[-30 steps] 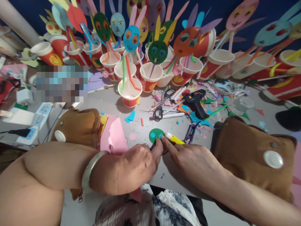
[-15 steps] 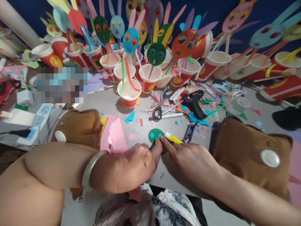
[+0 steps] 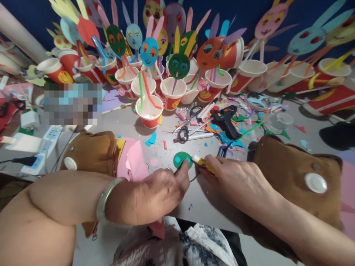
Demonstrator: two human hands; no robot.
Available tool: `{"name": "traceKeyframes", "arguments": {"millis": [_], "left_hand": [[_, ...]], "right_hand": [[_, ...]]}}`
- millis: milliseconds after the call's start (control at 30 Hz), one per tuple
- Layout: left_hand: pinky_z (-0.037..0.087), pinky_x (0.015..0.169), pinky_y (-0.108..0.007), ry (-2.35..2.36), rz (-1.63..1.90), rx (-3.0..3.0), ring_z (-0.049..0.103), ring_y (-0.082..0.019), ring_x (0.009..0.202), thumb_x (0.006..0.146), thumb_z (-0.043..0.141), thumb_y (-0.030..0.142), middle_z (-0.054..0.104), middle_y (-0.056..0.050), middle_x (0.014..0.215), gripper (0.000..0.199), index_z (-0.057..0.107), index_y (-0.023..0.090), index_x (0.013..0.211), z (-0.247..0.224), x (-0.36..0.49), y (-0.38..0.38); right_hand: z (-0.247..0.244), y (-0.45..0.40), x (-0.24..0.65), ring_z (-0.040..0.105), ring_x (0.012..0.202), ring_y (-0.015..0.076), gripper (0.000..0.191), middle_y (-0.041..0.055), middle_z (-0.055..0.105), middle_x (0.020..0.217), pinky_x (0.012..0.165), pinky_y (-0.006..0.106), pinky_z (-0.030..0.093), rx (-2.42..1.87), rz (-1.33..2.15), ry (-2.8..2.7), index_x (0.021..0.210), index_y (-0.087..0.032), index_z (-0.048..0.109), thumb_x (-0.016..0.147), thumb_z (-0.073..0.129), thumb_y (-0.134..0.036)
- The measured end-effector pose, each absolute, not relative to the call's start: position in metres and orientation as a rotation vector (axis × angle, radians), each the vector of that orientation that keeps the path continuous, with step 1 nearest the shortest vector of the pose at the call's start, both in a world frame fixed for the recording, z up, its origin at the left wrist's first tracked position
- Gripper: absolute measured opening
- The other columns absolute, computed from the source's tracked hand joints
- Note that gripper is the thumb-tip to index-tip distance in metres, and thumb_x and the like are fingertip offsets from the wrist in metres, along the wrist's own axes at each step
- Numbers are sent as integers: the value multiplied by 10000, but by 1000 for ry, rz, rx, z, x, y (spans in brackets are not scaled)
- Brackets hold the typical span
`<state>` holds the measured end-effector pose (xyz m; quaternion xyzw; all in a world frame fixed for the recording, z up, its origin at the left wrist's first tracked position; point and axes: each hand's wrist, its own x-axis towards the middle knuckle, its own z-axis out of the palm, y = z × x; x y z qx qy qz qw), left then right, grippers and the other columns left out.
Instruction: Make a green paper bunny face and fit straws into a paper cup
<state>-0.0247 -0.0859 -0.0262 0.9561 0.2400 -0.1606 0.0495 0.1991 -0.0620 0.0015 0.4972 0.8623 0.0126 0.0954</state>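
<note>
A green paper oval (image 3: 179, 157) with two light-blue dots lies flat on the grey table in front of me. My left hand (image 3: 163, 195), with a bangle at the wrist, has its fingers curled and its index fingertip on the oval by the right dot. Something thin and dark shows at those fingers; its kind is unclear. My right hand (image 3: 233, 181) grips a yellow tube with a white end (image 3: 197, 160), and that end is beside the oval's right edge. A pink paper disc (image 3: 154, 162) rests to the left of the oval.
Paper cups with straw-mounted paper faces stand along the back, the nearest cup (image 3: 149, 118) holding two straws. Scissors (image 3: 188, 123), a black glue gun (image 3: 227, 122) and paper scraps lie centre right. Brown pouches (image 3: 94, 151) flank both arms. A power strip (image 3: 46, 147) sits left.
My right hand has closed round the yellow tube, which lay on the table beneath its fingers, and raised it slightly. The left fingertip stays on the oval. The whole view has shifted a little.
</note>
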Motion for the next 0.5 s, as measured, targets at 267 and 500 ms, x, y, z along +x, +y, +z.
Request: {"name": "traceKeyframes", "arguments": {"millis": [267, 500], "left_hand": [[405, 425, -356, 699, -574, 2936, 627, -179, 614, 365, 848, 717, 242, -310, 1605, 1302, 461, 80, 1433, -2, -16, -73], [332, 411, -318, 684, -515, 2983, 546, -120, 536, 426, 820, 705, 326, -313, 1557, 1145, 484, 97, 1336, -5, -20, -71]], "right_hand": [[0, -59, 200, 591, 502, 186, 229, 58, 636, 567, 485, 298, 140, 1551, 108, 2556, 838, -176, 620, 968, 454, -265], [-5, -46, 206, 602, 500, 205, 393, 52, 650, 589, 476, 270, 219, 1821, 111, 2616, 986, -141, 620, 984, 389, -459]]}}
